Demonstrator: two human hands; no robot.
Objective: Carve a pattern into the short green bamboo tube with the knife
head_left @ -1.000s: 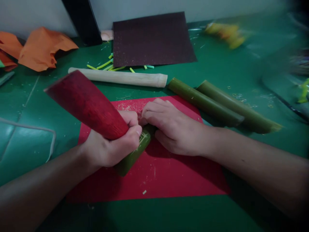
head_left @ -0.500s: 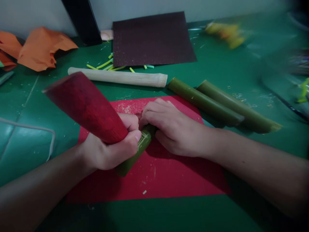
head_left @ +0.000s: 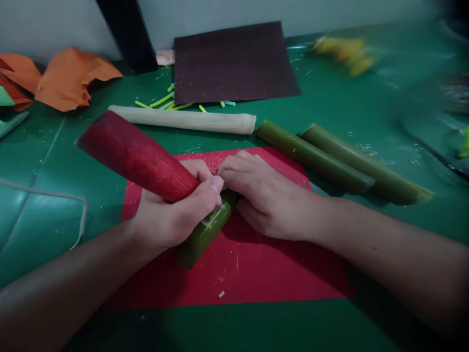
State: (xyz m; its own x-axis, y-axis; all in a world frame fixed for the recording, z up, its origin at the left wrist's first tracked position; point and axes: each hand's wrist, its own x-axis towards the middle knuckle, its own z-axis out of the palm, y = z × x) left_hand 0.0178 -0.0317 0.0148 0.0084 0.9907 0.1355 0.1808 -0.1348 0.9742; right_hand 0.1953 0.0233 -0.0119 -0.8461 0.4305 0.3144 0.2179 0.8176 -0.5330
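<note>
My left hand (head_left: 172, 215) is wrapped round the narrow end of a thick red wooden handle (head_left: 135, 156), which slants up to the left. A short green bamboo piece (head_left: 203, 234) lies on the red mat (head_left: 256, 274), scraped pale where the tool meets it. My right hand (head_left: 264, 195) is closed over the bamboo's far end, pressing it down on the mat. Whatever blade the red handle carries is hidden between my hands.
Two long green bamboo tubes (head_left: 330, 159) lie right of the mat, a pale peeled stick (head_left: 183, 119) behind it. A dark sheet (head_left: 230, 61), green offcuts (head_left: 164, 100) and crumpled orange paper (head_left: 69, 78) sit further back. A cord (head_left: 54, 198) loops at the left.
The red handle has tipped lower and my left hand has slid forward along the bamboo toward my right hand. The right hand has stayed in place.
</note>
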